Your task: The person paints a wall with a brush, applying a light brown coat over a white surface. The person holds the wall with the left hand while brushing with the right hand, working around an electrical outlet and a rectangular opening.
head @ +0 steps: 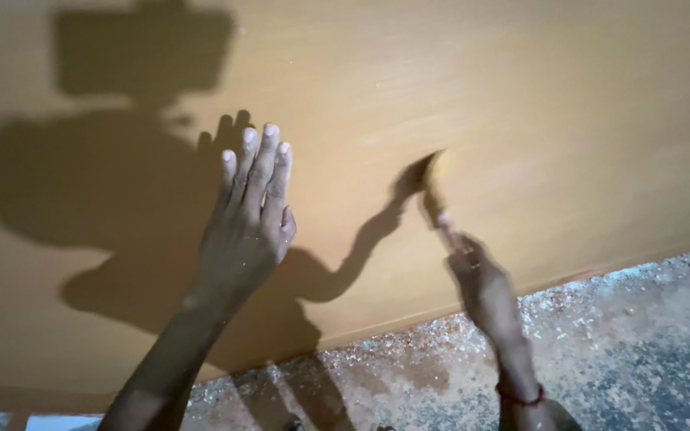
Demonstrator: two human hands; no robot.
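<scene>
My left hand (247,214) rests flat against a large tan wooden panel (537,104), fingers together and pointing up. My right hand (481,279) grips a paintbrush (434,191) by its handle. The brush's bristles touch the panel and look blurred. A red thread band sits on my right wrist (519,394). Both hands are dusted with pale specks.
The panel's lower edge (409,321) runs diagonally, rising to the right. Below it lies a speckled grey floor (624,351) with pale dust along the edge. Dark shadows of my head, camera and arms fall across the panel's left half.
</scene>
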